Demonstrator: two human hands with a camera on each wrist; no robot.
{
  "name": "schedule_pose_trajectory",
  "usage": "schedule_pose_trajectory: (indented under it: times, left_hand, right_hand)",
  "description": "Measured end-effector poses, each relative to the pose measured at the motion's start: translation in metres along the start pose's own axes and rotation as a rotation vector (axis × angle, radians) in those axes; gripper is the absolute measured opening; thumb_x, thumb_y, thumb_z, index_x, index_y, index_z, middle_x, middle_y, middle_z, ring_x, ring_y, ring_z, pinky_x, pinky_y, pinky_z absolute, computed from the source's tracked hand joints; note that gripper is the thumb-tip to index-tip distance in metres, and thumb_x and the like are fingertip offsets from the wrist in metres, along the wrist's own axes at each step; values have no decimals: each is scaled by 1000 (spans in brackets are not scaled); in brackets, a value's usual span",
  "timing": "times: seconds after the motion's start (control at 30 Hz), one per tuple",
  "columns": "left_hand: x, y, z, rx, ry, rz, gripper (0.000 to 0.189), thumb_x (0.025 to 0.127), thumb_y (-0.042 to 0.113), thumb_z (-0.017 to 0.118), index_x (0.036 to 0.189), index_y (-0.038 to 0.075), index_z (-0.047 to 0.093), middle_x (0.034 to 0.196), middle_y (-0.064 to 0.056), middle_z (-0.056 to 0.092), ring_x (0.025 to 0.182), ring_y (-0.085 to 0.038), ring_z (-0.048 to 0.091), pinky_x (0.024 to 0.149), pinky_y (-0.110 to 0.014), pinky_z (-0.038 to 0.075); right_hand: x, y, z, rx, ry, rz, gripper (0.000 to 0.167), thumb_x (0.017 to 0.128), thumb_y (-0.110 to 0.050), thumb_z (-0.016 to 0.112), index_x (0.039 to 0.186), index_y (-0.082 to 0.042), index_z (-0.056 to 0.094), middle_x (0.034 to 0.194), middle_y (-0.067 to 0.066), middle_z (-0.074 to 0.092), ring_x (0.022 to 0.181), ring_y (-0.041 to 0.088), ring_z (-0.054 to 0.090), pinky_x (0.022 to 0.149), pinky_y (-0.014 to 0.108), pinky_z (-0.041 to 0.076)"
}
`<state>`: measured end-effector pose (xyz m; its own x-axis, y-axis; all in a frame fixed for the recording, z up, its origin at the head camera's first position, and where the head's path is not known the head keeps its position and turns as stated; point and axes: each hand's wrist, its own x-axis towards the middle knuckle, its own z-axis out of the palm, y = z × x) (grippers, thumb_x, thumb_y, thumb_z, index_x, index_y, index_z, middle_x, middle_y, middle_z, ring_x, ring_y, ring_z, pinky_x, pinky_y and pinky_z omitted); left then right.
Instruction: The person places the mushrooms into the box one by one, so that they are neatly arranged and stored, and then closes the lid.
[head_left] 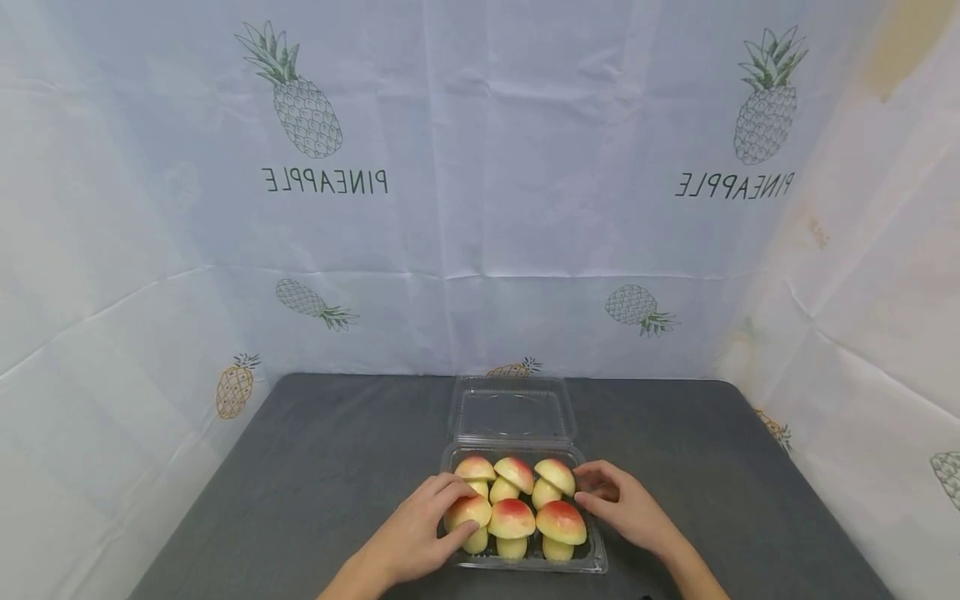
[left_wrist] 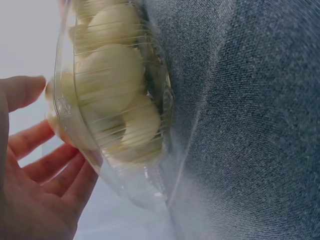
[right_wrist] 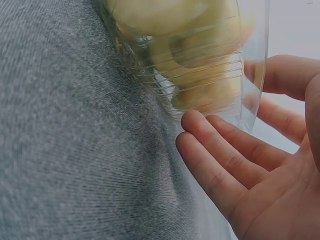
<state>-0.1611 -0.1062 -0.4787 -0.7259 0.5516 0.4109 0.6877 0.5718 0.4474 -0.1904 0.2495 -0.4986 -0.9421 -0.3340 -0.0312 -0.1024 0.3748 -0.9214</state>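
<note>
A clear plastic clamshell box [head_left: 525, 565] stands on the dark table, its lid [head_left: 513, 414] folded back behind it. Two rows of mushroom-shaped pieces with red-tinged yellow caps, such as the front middle mushroom [head_left: 512, 518], sit upright inside. At the box's left side my left hand [head_left: 411, 527] has its thumb and fingers around the cap of the front left mushroom [head_left: 457, 512]. My right hand [head_left: 628, 507] is at the right wall, beside the back right mushroom [head_left: 555, 475]. Its loosely bent fingers [right_wrist: 215, 170] hold nothing; some overlap the box wall in the right wrist view.
The dark grey tabletop [head_left: 337, 442] spreads out around the box. A white cloth [head_left: 465, 167] printed with pineapples hangs behind the table and along both sides.
</note>
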Motion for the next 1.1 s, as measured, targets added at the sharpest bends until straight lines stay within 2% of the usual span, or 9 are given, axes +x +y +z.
schedule_pose_trajectory:
  times: [0.3,0.43,0.53,0.63,0.83,0.97,1.1]
  left_hand:
    - [0,0,-1,24,35,21,23,100,32,67,116,17,68,119,8,63,109,-12,60,91,-36,55]
    - [3,-1,-2,44,63,35,24,100,29,67,117,12,69,117,7,65,108,-13,61,91,-36,55]
    - [5,-3,-3,30,83,23,23,101,28,66,116,11,69,114,6,66,106,-13,62,89,-37,56]
    - [7,-6,-5,-7,98,-23,21,101,28,66,114,12,70,111,5,68,104,-12,63,87,-37,56]
    - [15,-14,-10,-84,124,-160,14,99,22,69,107,12,72,101,9,66,94,-12,63,82,-37,57]
    - [22,-20,-14,-91,128,-243,13,99,20,68,107,11,72,101,9,65,93,-13,64,81,-36,57]
    - [29,-31,-15,-84,135,-291,16,99,20,66,108,8,72,102,5,67,95,-15,66,83,-36,58]
  right_hand:
    - [-2,-5,0,-18,4,-2,42,101,-26,65,134,0,57,120,16,63,98,24,67,76,30,58]
    - [-2,-6,-1,-43,26,-21,41,101,-26,65,133,0,59,118,15,64,96,21,67,76,29,58]
    - [-1,-7,-2,-65,53,-29,40,101,-26,66,131,0,59,117,14,64,94,18,68,75,29,58]
    - [1,-10,-3,-88,95,-18,38,100,-26,67,129,-2,61,114,12,66,92,18,67,74,29,57]
    - [6,-19,-4,-161,205,47,32,97,-29,71,121,-8,67,106,4,68,92,16,66,73,29,56]
    - [12,-25,-4,-211,245,79,29,97,-28,72,119,-9,69,103,1,68,89,14,65,73,31,55]
    - [17,-26,-7,-270,275,90,26,97,-26,72,117,-9,69,102,1,69,90,15,65,74,34,55]
